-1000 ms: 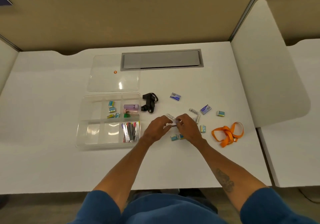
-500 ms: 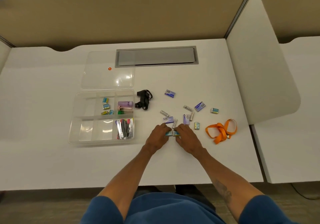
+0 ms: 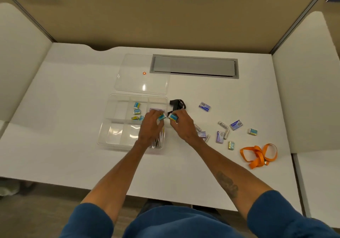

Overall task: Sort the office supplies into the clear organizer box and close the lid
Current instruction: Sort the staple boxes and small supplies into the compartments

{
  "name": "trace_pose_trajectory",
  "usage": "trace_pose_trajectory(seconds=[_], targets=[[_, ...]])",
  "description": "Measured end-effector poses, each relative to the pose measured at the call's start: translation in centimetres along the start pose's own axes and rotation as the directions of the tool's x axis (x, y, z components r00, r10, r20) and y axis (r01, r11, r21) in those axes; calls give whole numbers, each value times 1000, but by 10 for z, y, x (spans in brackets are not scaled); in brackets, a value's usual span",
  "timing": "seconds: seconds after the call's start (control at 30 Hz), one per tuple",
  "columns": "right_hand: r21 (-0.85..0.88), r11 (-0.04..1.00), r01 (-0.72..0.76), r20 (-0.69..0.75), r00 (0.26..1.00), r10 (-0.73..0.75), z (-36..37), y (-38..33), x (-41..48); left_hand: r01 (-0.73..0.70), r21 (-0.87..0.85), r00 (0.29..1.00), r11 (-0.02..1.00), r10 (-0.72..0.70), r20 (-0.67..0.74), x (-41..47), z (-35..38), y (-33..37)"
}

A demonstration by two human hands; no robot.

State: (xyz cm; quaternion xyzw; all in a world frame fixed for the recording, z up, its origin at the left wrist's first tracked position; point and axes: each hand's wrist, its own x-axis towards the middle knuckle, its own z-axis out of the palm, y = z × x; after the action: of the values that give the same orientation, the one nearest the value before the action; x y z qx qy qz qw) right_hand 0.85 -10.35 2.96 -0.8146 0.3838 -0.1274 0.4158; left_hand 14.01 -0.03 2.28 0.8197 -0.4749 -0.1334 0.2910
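The clear organizer box [image 3: 110, 125] lies open on the white desk, with several small blue-and-yellow packets [image 3: 137, 111] in its upper middle compartment. My left hand [image 3: 151, 127] hovers over the box's right side, pinching a blue packet [image 3: 161, 117]. My right hand [image 3: 183, 125] is just right of the box, pinching another blue packet [image 3: 173, 117]. The clear lid [image 3: 136, 83] lies flat behind the box. Loose supplies stay on the desk to the right: purple boxes [image 3: 236, 124], small cylinders [image 3: 223, 124], more packets [image 3: 252, 131].
A black lanyard [image 3: 177, 104] lies by the box's upper right corner and an orange lanyard [image 3: 257, 155] at the right. A grey cable hatch [image 3: 195, 66] sits at the back. Beige partition walls enclose the desk [image 3: 64, 99].
Both hands picked up a blue packet each from the desk and moved up and left to the box's right edge. The camera view has shifted.
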Motion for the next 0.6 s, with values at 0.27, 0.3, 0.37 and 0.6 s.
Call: trace_pose_trajectory(seconds=[0.27,0.3,0.37,0.6], targets=[[92,995,-45,105,994,36,63,-79,50,207,-22,972,978,-208,-106,10,-53,-56],[92,995,-46,107,994,36,68,-84,54,231,-45,966,972,-235,-113,11,-56,-60],[109,992,-70,114,992,57,76,-91,60,269,-75,955,960,-276,-112,15,-61,-66],[127,988,-89,79,994,79,77,-79,58,281,-69,957,957,-285,-60,19,-59,-77]])
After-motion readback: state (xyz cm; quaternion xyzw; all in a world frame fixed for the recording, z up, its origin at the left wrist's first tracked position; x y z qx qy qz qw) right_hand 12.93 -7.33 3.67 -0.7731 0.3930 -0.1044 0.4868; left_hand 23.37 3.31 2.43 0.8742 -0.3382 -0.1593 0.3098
